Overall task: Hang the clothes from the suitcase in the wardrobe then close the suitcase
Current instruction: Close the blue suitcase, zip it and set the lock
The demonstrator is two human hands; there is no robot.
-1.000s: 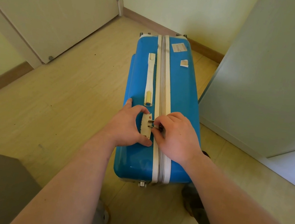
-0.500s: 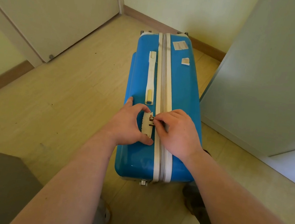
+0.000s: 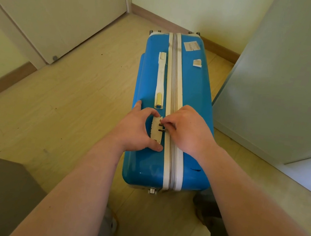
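Pale wood floor [image 3: 61,114] carries our closed blue suitcase [image 3: 195,87]; our left hand [image 3: 137,129] grips its white lock plate [image 3: 156,136], our right hand [image 3: 190,130] pinches a zipper pull [image 3: 162,130].

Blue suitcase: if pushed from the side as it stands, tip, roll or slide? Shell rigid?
The suitcase probably tips rather than rolls: it stands on a narrow long side, and its wheels sit at the far end, seemingly off the floor. The shell looks stiff: glossy and smooth, no sag. That gloss suggests slippery; the side handle seems the surer grip.
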